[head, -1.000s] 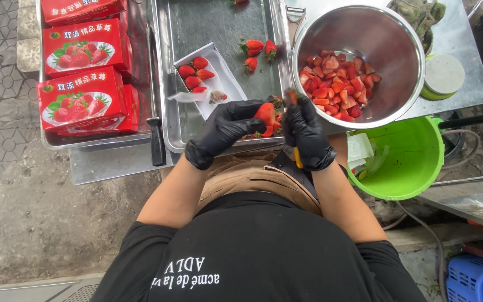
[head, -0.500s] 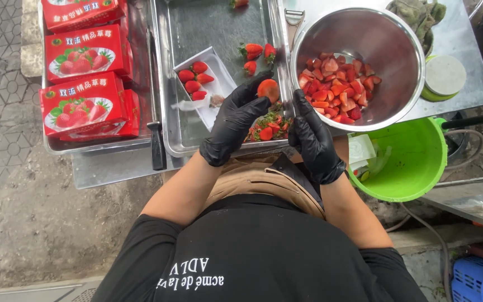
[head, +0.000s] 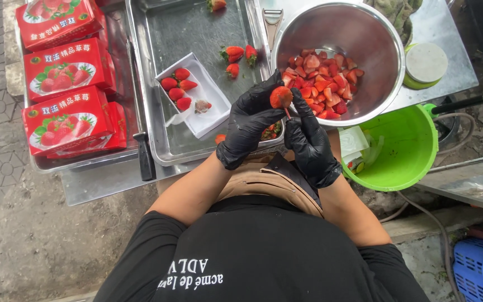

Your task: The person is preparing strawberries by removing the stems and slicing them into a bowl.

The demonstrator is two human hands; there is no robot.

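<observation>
viewing from above: a hulled strawberry was held at the rim of the steel bowl, clamped in the fingers of the gloved left hand. the right hand was closed around a small knife whose blade touched the berry. cut pieces were seen in the bowl, whole berries in a white tray.

Shiny steel bowl; glossy green plastic bucket; brushed metal tray.
</observation>
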